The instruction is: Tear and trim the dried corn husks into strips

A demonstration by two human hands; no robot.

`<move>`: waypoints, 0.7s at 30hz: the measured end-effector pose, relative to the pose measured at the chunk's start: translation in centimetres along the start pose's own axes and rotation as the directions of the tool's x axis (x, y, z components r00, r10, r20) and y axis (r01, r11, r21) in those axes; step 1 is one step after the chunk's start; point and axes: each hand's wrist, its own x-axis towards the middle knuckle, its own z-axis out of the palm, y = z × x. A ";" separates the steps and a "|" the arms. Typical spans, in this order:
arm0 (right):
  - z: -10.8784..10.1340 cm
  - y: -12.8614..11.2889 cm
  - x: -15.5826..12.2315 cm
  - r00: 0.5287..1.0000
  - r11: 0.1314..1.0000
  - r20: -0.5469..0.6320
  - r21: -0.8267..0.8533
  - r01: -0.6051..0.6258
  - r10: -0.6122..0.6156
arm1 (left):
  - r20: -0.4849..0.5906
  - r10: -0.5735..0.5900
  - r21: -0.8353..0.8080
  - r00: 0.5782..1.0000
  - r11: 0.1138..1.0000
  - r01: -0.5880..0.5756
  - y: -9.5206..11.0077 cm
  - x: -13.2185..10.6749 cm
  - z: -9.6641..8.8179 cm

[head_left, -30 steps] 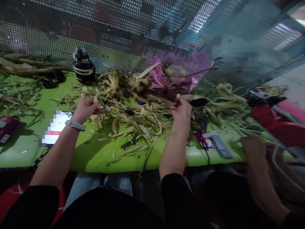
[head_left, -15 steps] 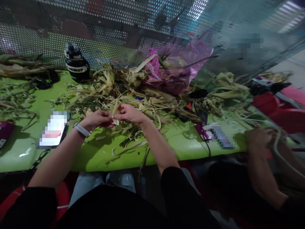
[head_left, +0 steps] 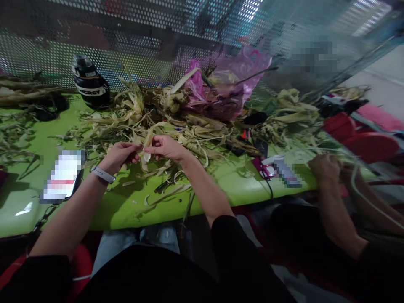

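Observation:
A pale dry corn husk [head_left: 147, 157] hangs between my two hands above the green table. My right hand [head_left: 166, 148] pinches it between thumb and fingers, with the strip's lower end showing below the thumb. From the other side, my left hand [head_left: 123, 155] has its fingers closed, and the tips meet the husk's left edge close to the right thumb. What exactly lies between the left fingertips is small and partly hidden. Loose husk pieces and stalks [head_left: 172, 195] lie beneath and in front of my hands.
Dried husks [head_left: 202, 122] heap along the back, with a pink plastic bag [head_left: 233, 94] on them. A black bottle [head_left: 91, 84] stands back left. A phone [head_left: 63, 174] lies left; another [head_left: 287, 173] lies right, near a co-worker's hand [head_left: 325, 168]. A perforated metal screen [head_left: 151, 42] rises behind.
The view has shifted slightly, moving most things leftward in the picture. My left fingers have drawn a little away from the husk's lower end; my right hand keeps its pinch.

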 end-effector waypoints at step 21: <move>-2.7 -0.3 -0.1 0.980 0.991 -0.179 -0.121 0.062 -0.084 | 0.023 0.281 0.933 0.960 0.338 -0.121 -1.2 -0.4 1.1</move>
